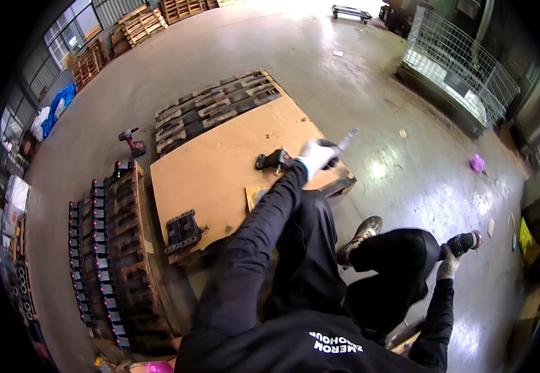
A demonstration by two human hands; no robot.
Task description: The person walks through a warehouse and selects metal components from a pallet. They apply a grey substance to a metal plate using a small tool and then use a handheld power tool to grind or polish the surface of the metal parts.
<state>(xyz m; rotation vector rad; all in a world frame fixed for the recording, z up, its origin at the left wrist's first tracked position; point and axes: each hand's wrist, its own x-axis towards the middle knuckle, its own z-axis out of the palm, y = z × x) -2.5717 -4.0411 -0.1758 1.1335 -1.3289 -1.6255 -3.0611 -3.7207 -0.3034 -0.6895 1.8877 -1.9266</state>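
Observation:
My left hand [316,156], in a white glove, is over the right end of a brown board [220,168]. Its fingers are closed, and a pale, slim rod-like object [347,141] sticks out past them; blur hides its kind. A dark part lies against the glove. Just left of that hand a black metal fitting [274,160] with a red cap rests on the board. Far to the right, beside my knee, my gloved right hand [449,264] grips a black handheld power tool [464,242] with a reddish end. At the board's near left corner sits a black bracket-like part [183,230].
The board lies on a dark wooden pallet [214,102]. Left of it, another pallet [127,230] carries rows of black parts with red caps [100,248]. A red and black cordless drill [133,144] stands behind. A wire cage [456,68] is at the far right.

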